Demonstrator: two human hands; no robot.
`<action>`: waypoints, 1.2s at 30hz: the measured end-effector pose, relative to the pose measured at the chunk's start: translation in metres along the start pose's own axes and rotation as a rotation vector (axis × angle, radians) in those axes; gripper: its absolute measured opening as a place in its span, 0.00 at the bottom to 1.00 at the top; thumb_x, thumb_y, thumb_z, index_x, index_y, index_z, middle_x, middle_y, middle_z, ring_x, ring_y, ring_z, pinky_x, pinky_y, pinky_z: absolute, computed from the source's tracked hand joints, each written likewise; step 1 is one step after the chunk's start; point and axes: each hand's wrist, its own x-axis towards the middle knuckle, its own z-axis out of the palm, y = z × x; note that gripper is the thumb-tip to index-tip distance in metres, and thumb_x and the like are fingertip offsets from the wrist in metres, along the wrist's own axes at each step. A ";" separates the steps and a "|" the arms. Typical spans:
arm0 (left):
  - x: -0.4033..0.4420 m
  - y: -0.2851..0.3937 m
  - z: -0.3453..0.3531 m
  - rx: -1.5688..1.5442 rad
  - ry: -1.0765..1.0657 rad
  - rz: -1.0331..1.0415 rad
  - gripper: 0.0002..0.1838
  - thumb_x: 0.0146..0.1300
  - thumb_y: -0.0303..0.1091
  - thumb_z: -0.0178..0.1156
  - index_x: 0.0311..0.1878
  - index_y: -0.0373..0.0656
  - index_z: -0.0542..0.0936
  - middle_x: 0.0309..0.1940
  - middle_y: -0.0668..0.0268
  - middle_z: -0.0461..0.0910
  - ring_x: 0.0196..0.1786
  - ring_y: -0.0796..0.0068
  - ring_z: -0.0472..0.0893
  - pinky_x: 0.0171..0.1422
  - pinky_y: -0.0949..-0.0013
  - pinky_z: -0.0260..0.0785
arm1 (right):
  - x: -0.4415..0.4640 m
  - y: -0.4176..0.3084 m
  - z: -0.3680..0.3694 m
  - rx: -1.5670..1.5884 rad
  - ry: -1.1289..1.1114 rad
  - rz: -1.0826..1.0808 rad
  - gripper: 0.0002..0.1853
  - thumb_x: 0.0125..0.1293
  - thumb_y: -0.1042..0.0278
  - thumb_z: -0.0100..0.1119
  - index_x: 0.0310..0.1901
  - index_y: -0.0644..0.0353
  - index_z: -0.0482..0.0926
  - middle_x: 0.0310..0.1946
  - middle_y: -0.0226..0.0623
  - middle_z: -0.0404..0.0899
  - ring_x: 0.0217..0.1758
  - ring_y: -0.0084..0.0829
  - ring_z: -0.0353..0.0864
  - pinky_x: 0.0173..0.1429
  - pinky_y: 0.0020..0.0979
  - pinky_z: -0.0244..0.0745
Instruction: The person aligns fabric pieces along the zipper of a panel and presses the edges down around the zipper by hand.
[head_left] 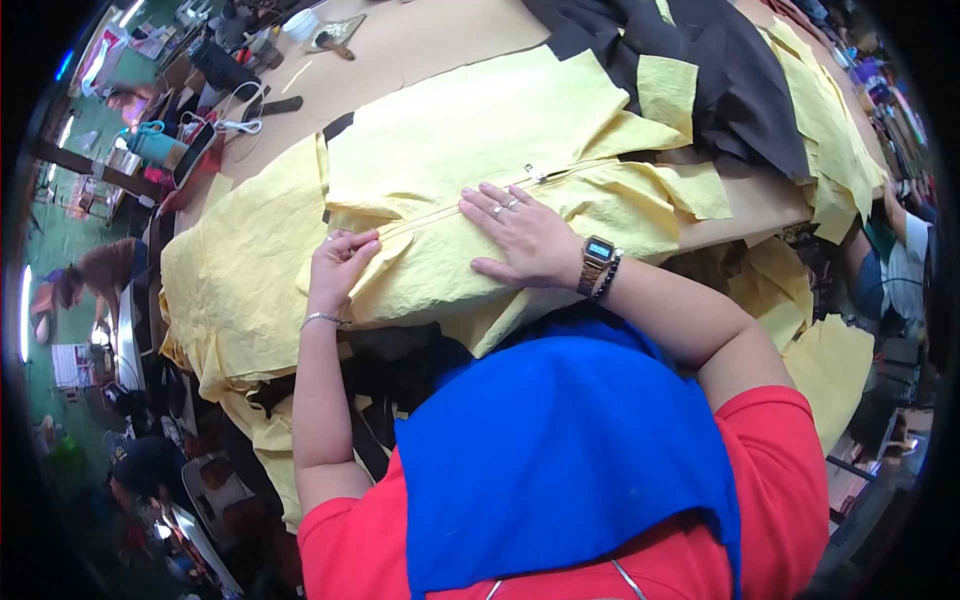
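Note:
A yellow garment piece point(460, 130) lies spread on the table in front of me, with a zipper point(425, 217) running slantwise across it. The metal zipper slider point(538, 176) sits on the line just beyond my right fingertips. My left hand point(343, 262) pinches the fabric edge near the zipper's left end, thumb against fingers. Flat on the fabric below the zipper rests my right hand point(525, 238), its fingers stretched out and a watch on the wrist. Folds of yellow cloth bunch beside both hands.
Dark fabric point(735, 80) and more yellow pieces point(825, 130) are heaped at the right. Toward the back left lie a brush point(335, 45), a white cup point(300, 25), a dark-handled tool point(280, 106) and a white cable point(240, 126). Other people work at both sides.

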 end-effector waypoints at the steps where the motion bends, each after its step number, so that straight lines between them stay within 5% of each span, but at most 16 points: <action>1: 0.001 -0.002 -0.002 0.006 -0.007 0.004 0.13 0.61 0.26 0.75 0.49 0.38 0.91 0.35 0.74 0.75 0.37 0.85 0.72 0.42 0.79 0.65 | -0.005 0.004 -0.004 -0.001 -0.005 0.006 0.42 0.74 0.38 0.49 0.77 0.65 0.61 0.79 0.50 0.60 0.83 0.48 0.57 0.86 0.48 0.50; 8: 0.006 -0.011 -0.008 0.008 -0.062 0.045 0.13 0.61 0.28 0.75 0.50 0.42 0.91 0.32 0.77 0.73 0.35 0.86 0.69 0.41 0.79 0.63 | -0.042 0.023 -0.020 -0.072 -0.016 0.048 0.43 0.74 0.36 0.48 0.76 0.68 0.62 0.78 0.52 0.61 0.83 0.49 0.57 0.84 0.47 0.53; 12: -0.003 0.026 -0.012 0.514 0.008 0.071 0.08 0.63 0.33 0.73 0.45 0.49 0.92 0.35 0.73 0.79 0.40 0.79 0.78 0.48 0.69 0.67 | -0.063 0.027 -0.050 -0.066 -0.133 0.146 0.40 0.74 0.38 0.52 0.72 0.69 0.67 0.75 0.54 0.67 0.80 0.48 0.63 0.81 0.46 0.60; 13: -0.006 0.042 -0.012 0.751 0.037 0.158 0.07 0.63 0.34 0.72 0.44 0.50 0.92 0.38 0.72 0.81 0.43 0.76 0.80 0.51 0.66 0.68 | -0.053 0.022 -0.084 0.044 -0.381 0.308 0.38 0.74 0.39 0.53 0.71 0.66 0.69 0.74 0.50 0.69 0.80 0.46 0.65 0.81 0.50 0.59; 14: -0.009 0.054 -0.008 0.986 0.064 0.242 0.06 0.64 0.36 0.71 0.42 0.51 0.92 0.40 0.71 0.83 0.46 0.73 0.82 0.54 0.62 0.69 | -0.053 0.030 -0.082 -0.043 -0.220 0.283 0.38 0.74 0.38 0.52 0.72 0.64 0.69 0.74 0.49 0.69 0.80 0.46 0.64 0.81 0.53 0.57; 17: 0.003 0.084 0.038 0.790 0.086 0.539 0.08 0.65 0.37 0.69 0.45 0.49 0.90 0.48 0.63 0.86 0.55 0.60 0.83 0.56 0.57 0.71 | -0.061 0.050 -0.050 -0.239 0.118 0.248 0.36 0.76 0.38 0.51 0.75 0.55 0.67 0.77 0.41 0.68 0.82 0.43 0.62 0.82 0.65 0.45; 19: 0.015 0.077 0.092 0.551 0.004 0.611 0.22 0.70 0.44 0.65 0.65 0.52 0.82 0.65 0.58 0.79 0.69 0.54 0.75 0.76 0.52 0.63 | -0.058 0.046 -0.030 -0.248 0.075 0.285 0.38 0.76 0.35 0.49 0.76 0.55 0.66 0.78 0.40 0.66 0.83 0.43 0.60 0.81 0.69 0.41; 21: 0.012 0.074 0.132 0.701 -0.147 0.392 0.31 0.78 0.54 0.52 0.80 0.57 0.66 0.82 0.54 0.59 0.85 0.51 0.54 0.85 0.38 0.45 | -0.057 0.045 -0.029 -0.275 0.017 0.328 0.40 0.76 0.32 0.45 0.78 0.56 0.64 0.79 0.39 0.64 0.84 0.43 0.57 0.80 0.76 0.34; 24: 0.011 0.066 0.139 0.798 -0.123 0.366 0.33 0.79 0.58 0.46 0.82 0.58 0.63 0.84 0.56 0.54 0.86 0.53 0.49 0.85 0.35 0.39 | -0.065 0.052 -0.041 -0.325 -0.009 0.364 0.41 0.76 0.32 0.45 0.77 0.57 0.64 0.79 0.39 0.64 0.85 0.43 0.57 0.79 0.77 0.33; 28: 0.003 0.075 0.137 0.817 -0.157 0.323 0.33 0.78 0.60 0.46 0.82 0.60 0.63 0.84 0.59 0.54 0.86 0.53 0.52 0.86 0.39 0.39 | -0.063 0.054 -0.072 -0.458 -0.112 0.421 0.37 0.77 0.35 0.47 0.74 0.58 0.70 0.74 0.41 0.72 0.83 0.43 0.61 0.80 0.76 0.34; 30: -0.005 0.072 0.138 0.828 -0.132 0.345 0.31 0.78 0.59 0.48 0.79 0.60 0.68 0.82 0.59 0.60 0.84 0.53 0.58 0.85 0.40 0.46 | -0.067 0.057 -0.085 -0.371 0.007 0.398 0.33 0.77 0.39 0.51 0.71 0.56 0.73 0.72 0.41 0.75 0.82 0.43 0.62 0.80 0.74 0.36; 32: -0.019 0.063 0.141 0.752 0.024 0.432 0.22 0.75 0.54 0.56 0.66 0.59 0.82 0.72 0.64 0.75 0.76 0.61 0.72 0.75 0.45 0.61 | -0.065 0.050 -0.099 -0.217 0.087 0.456 0.29 0.77 0.44 0.54 0.71 0.54 0.75 0.72 0.43 0.74 0.82 0.45 0.64 0.81 0.73 0.37; 34: -0.030 0.048 0.143 0.711 0.195 0.571 0.13 0.72 0.47 0.60 0.53 0.57 0.85 0.60 0.67 0.84 0.67 0.67 0.79 0.68 0.52 0.67 | -0.073 0.060 -0.100 -0.098 0.180 0.446 0.27 0.78 0.49 0.55 0.72 0.53 0.74 0.71 0.43 0.75 0.81 0.45 0.65 0.81 0.71 0.38; 36: -0.043 0.063 0.126 0.607 0.063 0.382 0.11 0.72 0.45 0.59 0.49 0.53 0.83 0.46 0.61 0.88 0.53 0.60 0.86 0.58 0.54 0.74 | -0.076 0.070 -0.104 0.039 0.266 0.442 0.25 0.81 0.55 0.53 0.73 0.56 0.73 0.70 0.43 0.77 0.78 0.43 0.69 0.83 0.58 0.45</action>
